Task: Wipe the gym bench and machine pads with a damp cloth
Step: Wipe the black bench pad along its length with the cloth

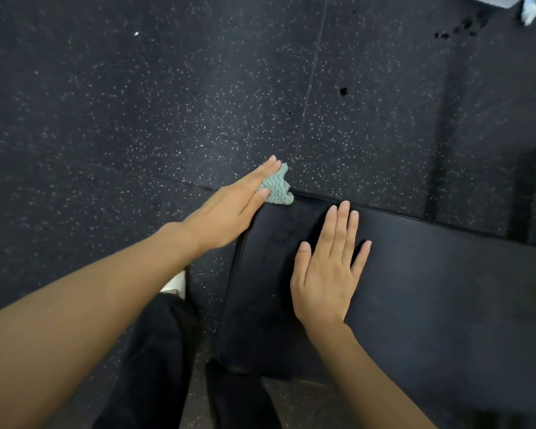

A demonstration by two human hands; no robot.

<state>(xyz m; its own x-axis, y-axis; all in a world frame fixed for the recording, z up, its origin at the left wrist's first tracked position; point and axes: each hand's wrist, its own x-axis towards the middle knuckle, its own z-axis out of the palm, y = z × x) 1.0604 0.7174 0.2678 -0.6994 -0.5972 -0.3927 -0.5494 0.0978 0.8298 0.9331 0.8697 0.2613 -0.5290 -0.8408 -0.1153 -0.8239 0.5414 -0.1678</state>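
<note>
Two bare forearms reach in from the near edge, above the person's dark trousers (155,366) and a white shoe (174,281) planted on the floor just left of the bench. Nearest of the working parts, the right hand (325,274) lies flat on the black bench pad (430,298), its fingers straight and a little apart, holding nothing; it looks set there to brace the body, and perhaps to steady the pad, while the other arm reaches. Farther off and to the left, the left hand (229,205) stretches to the pad's far left corner with fingers straight and close together, pressing down on the pale green cloth (277,187) rather than gripping it. The cloth sits bunched right on that corner, partly under the fingers and partly overhanging the edge, which suggests the seam and rim are being wiped. The long stretch of pad to the right probably remains to be done. Beyond lies the speckled black rubber floor (136,97), and at the far right corner a pale object (529,9) too cropped to identify.
</note>
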